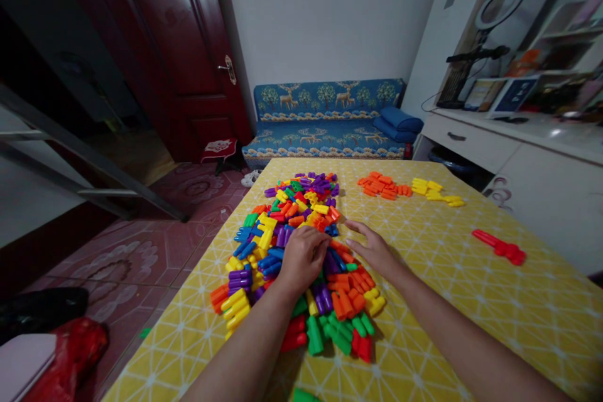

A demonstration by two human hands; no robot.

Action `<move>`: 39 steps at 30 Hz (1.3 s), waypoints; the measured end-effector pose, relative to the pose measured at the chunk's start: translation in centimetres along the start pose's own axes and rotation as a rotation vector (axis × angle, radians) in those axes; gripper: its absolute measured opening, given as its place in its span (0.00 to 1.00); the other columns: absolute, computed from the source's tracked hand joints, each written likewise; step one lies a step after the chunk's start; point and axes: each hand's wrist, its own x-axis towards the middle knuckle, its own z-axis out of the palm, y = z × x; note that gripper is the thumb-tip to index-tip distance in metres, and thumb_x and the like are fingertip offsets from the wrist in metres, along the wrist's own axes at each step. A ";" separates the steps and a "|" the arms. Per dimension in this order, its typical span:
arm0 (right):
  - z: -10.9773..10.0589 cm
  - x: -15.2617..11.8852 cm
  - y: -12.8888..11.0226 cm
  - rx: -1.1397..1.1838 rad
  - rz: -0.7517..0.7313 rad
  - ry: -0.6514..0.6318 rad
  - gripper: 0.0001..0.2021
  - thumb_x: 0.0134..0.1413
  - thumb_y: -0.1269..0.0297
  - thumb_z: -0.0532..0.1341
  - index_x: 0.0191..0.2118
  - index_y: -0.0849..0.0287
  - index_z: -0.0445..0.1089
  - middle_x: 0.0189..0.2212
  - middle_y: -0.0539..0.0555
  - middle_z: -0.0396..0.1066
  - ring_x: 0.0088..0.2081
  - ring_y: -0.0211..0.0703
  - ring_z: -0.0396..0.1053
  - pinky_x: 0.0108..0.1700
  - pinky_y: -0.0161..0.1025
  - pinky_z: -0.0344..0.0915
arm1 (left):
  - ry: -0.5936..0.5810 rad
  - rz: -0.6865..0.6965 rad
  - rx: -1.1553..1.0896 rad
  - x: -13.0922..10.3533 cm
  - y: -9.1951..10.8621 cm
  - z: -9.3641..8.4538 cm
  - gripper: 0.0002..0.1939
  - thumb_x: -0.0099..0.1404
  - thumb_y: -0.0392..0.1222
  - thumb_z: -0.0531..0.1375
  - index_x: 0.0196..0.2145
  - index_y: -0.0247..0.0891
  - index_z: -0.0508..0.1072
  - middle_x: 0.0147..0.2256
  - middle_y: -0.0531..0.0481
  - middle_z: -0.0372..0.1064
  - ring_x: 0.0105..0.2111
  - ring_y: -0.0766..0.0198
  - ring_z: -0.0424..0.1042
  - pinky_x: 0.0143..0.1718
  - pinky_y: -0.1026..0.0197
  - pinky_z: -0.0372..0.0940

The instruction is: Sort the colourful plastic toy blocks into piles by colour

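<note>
A long heap of plastic pieces [323, 295] in red, orange, yellow, green, blue and purple lies on the yellow patterned tablecloth [424, 308]. Over the middle of the heap is my left hand [305, 254], its fingers curled together; whatever they pinch is too small to make out. My right hand [370, 246] is at the heap's right edge, thumb and fingers apart, holding nothing, near some orange pieces. Farther back lie a group of orange pieces [382, 185] and a group of yellow pieces [434, 191]. Red pieces [509, 251] lie on the right.
Behind the table stands a blue patterned sofa [325, 129]. A white cabinet [541, 182] with a ring light [502, 6] is on the right. At left are a metal ladder [94, 163], a dark red door [188, 50] and a small stool [219, 149].
</note>
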 end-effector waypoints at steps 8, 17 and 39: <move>-2.4 -4.0 -2.2 0.083 -0.007 -0.269 0.32 0.52 0.58 0.66 0.63 0.49 0.61 0.62 0.55 0.62 0.63 0.53 0.58 0.65 0.57 0.53 | 0.005 -0.003 0.019 -0.1 -0.3 0.3 0.09 0.68 0.37 0.56 0.38 0.40 0.77 0.35 0.47 0.76 0.39 0.57 0.71 0.43 0.54 0.63; 0.3 -4.6 -2.1 -0.195 -0.151 -0.149 0.27 0.54 0.65 0.60 0.61 0.45 0.63 0.59 0.52 0.64 0.61 0.49 0.59 0.64 0.54 0.54 | 0.003 -0.004 0.022 0.0 -0.1 0.2 0.08 0.67 0.36 0.56 0.38 0.41 0.77 0.36 0.47 0.77 0.39 0.57 0.72 0.44 0.53 0.63; 3.6 -2.9 -6.3 -0.044 0.019 -0.036 0.27 0.44 0.65 0.66 0.53 0.57 0.68 0.53 0.60 0.69 0.55 0.54 0.66 0.59 0.52 0.61 | 0.112 0.001 0.088 -0.5 0.0 0.0 0.13 0.71 0.41 0.52 0.48 0.39 0.73 0.50 0.43 0.69 0.50 0.57 0.69 0.51 0.54 0.64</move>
